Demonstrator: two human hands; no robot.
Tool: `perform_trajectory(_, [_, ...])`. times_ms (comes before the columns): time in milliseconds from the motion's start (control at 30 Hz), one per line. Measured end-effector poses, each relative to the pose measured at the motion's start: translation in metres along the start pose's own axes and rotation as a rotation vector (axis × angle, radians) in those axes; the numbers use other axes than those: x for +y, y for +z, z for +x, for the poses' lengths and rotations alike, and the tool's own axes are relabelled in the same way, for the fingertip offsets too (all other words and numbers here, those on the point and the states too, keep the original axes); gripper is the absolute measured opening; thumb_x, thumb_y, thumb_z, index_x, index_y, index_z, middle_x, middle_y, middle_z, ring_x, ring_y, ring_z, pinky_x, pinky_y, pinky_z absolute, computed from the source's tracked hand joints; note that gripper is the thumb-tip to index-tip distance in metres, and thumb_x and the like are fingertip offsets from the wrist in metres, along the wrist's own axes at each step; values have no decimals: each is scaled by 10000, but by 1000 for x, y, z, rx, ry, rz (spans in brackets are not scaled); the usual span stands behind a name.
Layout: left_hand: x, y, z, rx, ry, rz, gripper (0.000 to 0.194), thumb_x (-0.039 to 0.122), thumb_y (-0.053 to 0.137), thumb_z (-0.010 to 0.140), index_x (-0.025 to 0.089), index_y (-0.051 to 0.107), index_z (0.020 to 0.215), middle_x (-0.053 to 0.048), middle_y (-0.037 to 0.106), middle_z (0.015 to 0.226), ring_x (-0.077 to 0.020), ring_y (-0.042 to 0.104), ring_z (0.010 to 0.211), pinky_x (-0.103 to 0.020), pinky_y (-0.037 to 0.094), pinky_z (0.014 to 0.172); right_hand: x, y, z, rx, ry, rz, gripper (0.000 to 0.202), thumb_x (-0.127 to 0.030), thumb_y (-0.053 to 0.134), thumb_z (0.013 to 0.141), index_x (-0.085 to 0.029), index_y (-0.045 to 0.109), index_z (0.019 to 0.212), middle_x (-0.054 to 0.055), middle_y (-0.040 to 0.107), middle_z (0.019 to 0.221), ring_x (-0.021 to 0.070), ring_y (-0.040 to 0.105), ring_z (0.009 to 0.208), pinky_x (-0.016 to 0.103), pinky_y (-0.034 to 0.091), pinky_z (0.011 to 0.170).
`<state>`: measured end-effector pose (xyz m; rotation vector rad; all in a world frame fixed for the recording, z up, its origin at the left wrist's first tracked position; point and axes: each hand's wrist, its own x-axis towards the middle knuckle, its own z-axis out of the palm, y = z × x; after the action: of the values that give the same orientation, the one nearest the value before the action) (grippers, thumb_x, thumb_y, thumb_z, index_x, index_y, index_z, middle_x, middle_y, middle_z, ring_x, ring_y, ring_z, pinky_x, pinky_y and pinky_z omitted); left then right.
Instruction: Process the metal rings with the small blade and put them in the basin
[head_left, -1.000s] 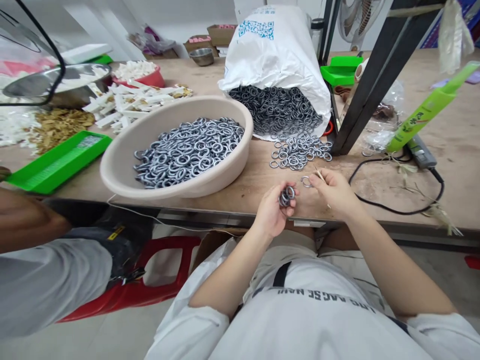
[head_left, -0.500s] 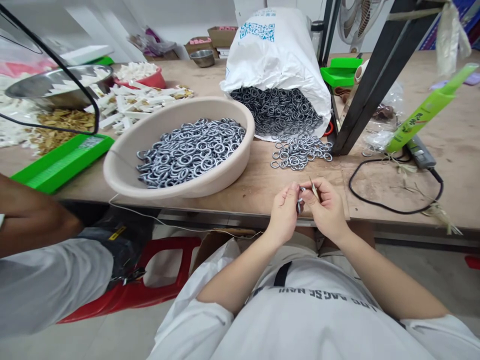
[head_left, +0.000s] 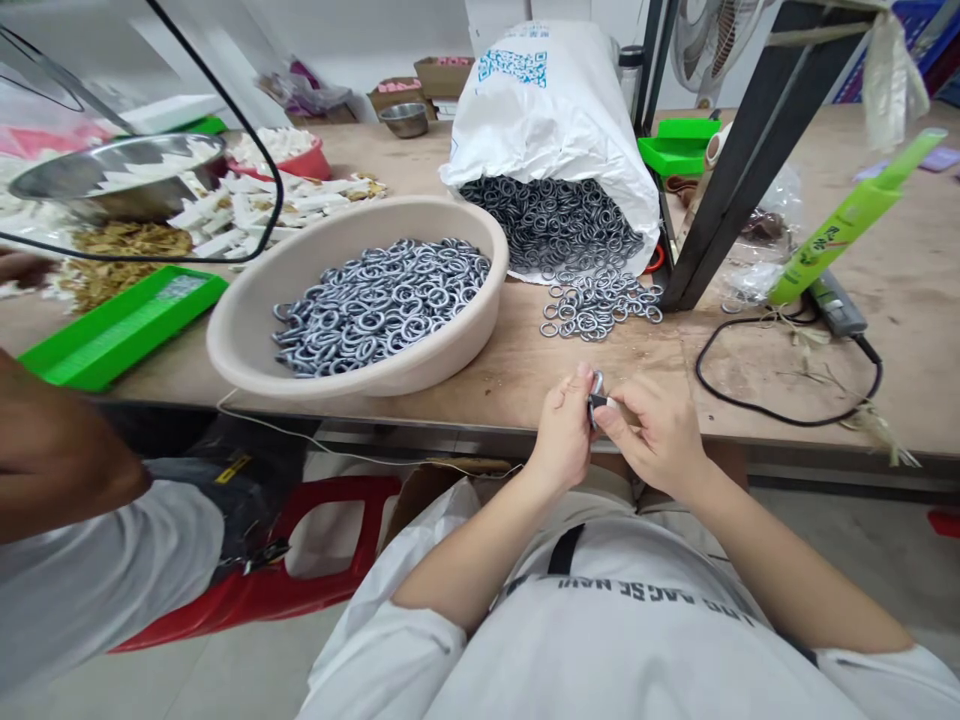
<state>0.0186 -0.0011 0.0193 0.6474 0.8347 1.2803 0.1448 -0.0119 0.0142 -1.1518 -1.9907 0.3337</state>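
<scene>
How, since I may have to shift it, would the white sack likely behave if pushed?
The white sack is probably floppy, as its surface is creased. It is likely heavy, given the many rings inside. Pushing might spill some, since its mouth is open and loose rings lie before it.

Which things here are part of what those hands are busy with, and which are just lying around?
Part of it:
gray rings held in the left hand, with the right hand close against them
probably the loose rings, the beige tub and the white sack, both holding similar rings

Apparently just lying around:
lime-green packet
black cable
small metal bowl
</scene>
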Motion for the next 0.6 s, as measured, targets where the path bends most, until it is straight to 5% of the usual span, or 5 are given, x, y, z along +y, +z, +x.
perform_trajectory(200, [-6, -2, -1, -2, 9, 45, 462, 547, 669, 826, 181, 427, 680, 72, 333, 580, -47, 267, 469, -184, 213, 412, 2, 0, 2, 8, -3, 16, 327, -392, 567, 958, -193, 549, 700, -7, 506, 673, 124, 455, 632, 293, 302, 605])
perform_trajectory(300, [-11, -5, -8, -102, -9, 144, 478, 583, 616, 855, 188, 425, 666, 71, 329, 551, -53, 265, 445, -201, 207, 412, 19, -1, 7, 38, 170, 232, 357, -414, 533, 978, -197, 538, 693, -26, 462, 624, 117, 424, 598, 280, 310, 582])
perform_trajectory(400, [12, -15, -11, -135, 115, 349, 470, 584, 550, 897, 193, 456, 655, 53, 372, 539, -72, 319, 441, -225, 254, 427, 41, -4, 12, 156, 349, 395, 390, -473, 524, 974, -201, 516, 694, -32, 423, 623, 117, 396, 593, 273, 308, 565])
perform_trajectory(533, [98, -50, 7, 299, 706, 989, 413, 539, 455, 957, 196, 597, 774, -19, 588, 697, -137, 536, 607, -287, 429, 602, 57, -3, 11, 196, 375, 399, 389, -504, 536, 960, -201, 548, 718, -30, 435, 634, 123, 402, 611, 277, 309, 576])
perform_trajectory(600, [142, -69, 22, 580, 835, 1459, 336, 449, 459, 970, 193, 670, 1020, -79, 702, 978, -227, 635, 918, -392, 456, 845, 60, 0, 8, 173, 383, 382, 392, -517, 537, 956, -199, 570, 729, -31, 443, 621, 124, 411, 604, 278, 305, 569])
